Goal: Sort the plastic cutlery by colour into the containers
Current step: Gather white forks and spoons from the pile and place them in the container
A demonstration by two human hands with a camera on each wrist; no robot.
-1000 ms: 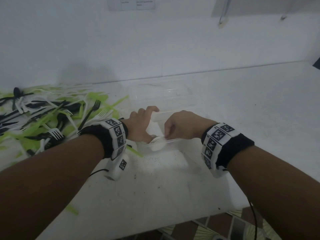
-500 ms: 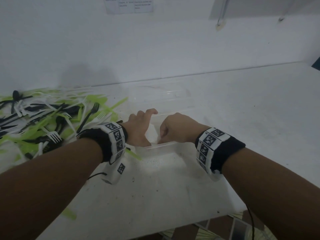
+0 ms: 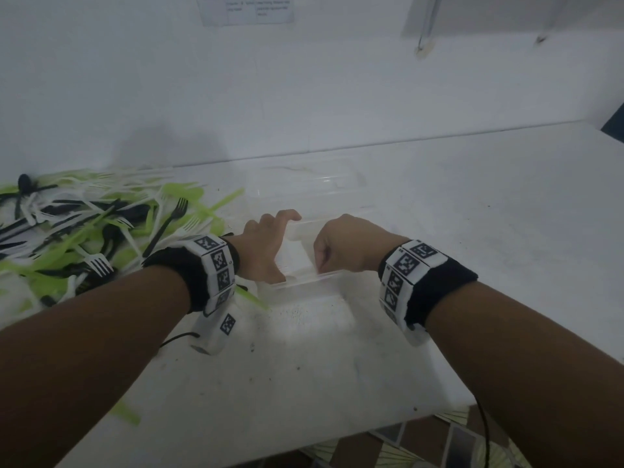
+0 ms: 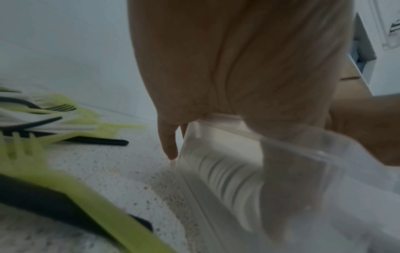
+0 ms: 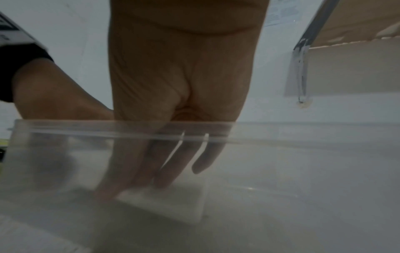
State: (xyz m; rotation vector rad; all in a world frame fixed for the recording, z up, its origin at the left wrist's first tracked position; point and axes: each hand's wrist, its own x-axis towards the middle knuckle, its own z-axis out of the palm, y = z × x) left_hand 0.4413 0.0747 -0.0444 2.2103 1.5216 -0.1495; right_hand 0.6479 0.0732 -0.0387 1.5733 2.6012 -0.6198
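A clear plastic container (image 3: 304,283) stands on the white table in front of me. My left hand (image 3: 266,244) grips its left wall, thumb over the rim and fingers down the outside (image 4: 171,147). My right hand (image 3: 344,244) reaches down inside the container (image 5: 86,130). Its fingertips pinch white cutlery (image 5: 164,203) at the bottom, which is blurred through the wall. A mixed pile of green, white and black plastic cutlery (image 3: 84,228) lies to the left.
A second clear container (image 3: 304,184) sits behind the first, near the white wall. A green knife (image 3: 251,297) lies under my left wrist, and another green piece (image 3: 126,413) near the table's front edge (image 3: 304,444). Bare tabletop extends to the right.
My right hand, which held a white spoon at the container's near rim, has gone down inside the container. My left hand has stayed on the left wall.
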